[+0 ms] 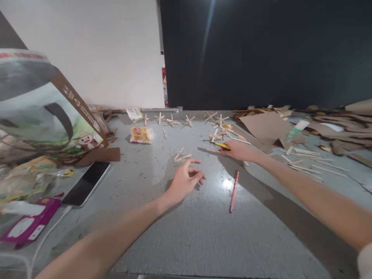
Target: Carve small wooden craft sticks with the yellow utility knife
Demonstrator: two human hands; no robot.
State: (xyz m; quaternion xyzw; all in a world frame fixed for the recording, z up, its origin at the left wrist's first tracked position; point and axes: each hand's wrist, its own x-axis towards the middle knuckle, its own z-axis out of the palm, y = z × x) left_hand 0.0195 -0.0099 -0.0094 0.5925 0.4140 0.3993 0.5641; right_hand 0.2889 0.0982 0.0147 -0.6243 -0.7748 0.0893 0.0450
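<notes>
My left hand hovers over the grey table with curled, parted fingers and nothing in them. Just beyond it lie thin wooden sticks arranged in a V. My right hand is closed around a yellow and black cutter, its tip pointing left. Beside that hand is a loose cluster of sticks. Several star-shaped stick pieces stand in a row along the back. A pink pencil lies between my forearms.
At left are a large printed bag, a phone and a magenta device with a white cable. A yellow packet sits at back left. Loose sticks, cardboard and a glue stick lie at right.
</notes>
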